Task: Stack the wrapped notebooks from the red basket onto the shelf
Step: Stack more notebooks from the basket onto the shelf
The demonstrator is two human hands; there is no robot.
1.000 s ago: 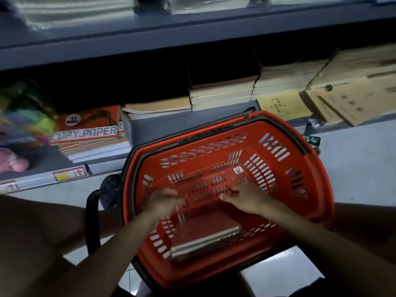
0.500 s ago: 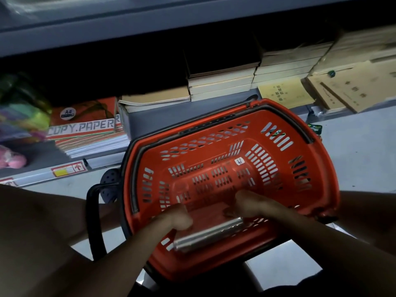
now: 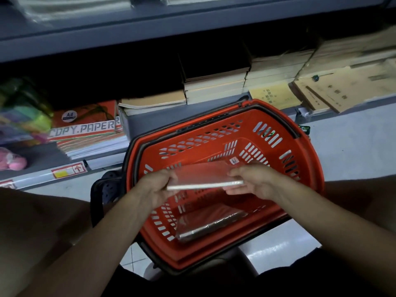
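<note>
Both hands hold one wrapped notebook above the red basket, with a second wrapped bundle lying in the basket

The left hand point(image 3: 153, 188) grips the left end of the wrapped notebook point(image 3: 203, 175) and the right hand point(image 3: 254, 182) pinches its right end, holding it roughly level over the red basket point(image 3: 308, 168); one more wrapped bundle point(image 3: 209, 227) lies on the basket floor near its front wall. The basket stands just in front of the lower shelf point(image 3: 150, 123), its black handle point(image 3: 97, 191) folded down at the left. On that shelf, behind the basket, are one stack of copy paper point(image 3: 85, 129), three stacks of plain notebooks point(image 3: 216, 88) and brown envelopes point(image 3: 334, 93); blurred coloured items point(image 3: 19, 108) sit at far left. An upper shelf point(image 3: 192, 20) overhangs them, shadowing the space beneath
</note>
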